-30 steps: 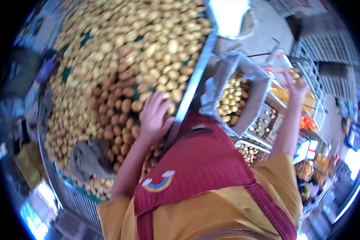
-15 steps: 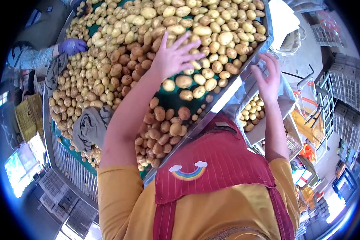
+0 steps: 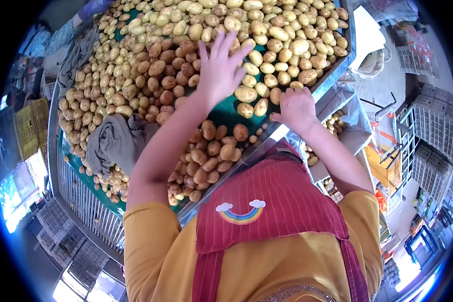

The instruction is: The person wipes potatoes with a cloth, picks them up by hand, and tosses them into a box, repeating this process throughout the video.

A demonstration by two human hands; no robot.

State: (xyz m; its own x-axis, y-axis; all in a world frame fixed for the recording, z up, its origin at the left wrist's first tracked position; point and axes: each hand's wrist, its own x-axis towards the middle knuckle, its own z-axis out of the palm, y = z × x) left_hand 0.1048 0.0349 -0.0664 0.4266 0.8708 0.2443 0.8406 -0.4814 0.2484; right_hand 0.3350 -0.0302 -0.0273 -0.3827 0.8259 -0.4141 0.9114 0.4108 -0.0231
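Note:
Many potatoes point(image 3: 156, 68) cover the green sorting table point(image 3: 226, 111) in front of me. My left hand point(image 3: 217, 70) reaches over the middle of the pile, fingers spread, its fingertips against several pale potatoes. At the table's near right rim, my right hand point(image 3: 298, 109) bends over the potatoes, its fingers together and curled downward. The thumb points left, and what lies under the palm is hidden. Between my arms, a bare green patch shows beside a heap of brownish potatoes point(image 3: 204, 156).
A grey cloth point(image 3: 113, 143) lies on the potatoes at left. A lined crate with potatoes point(image 3: 334, 123) stands below the right rim. At upper left is a co-worker's purple-gloved hand point(image 3: 93, 7). Stacked crates point(image 3: 435, 113) stand far right.
My right hand has moved left from above the crate onto the potatoes at the rim, its fingers curling. My left hand shifted slightly, still spread. The co-worker's gloved hand moved toward the top.

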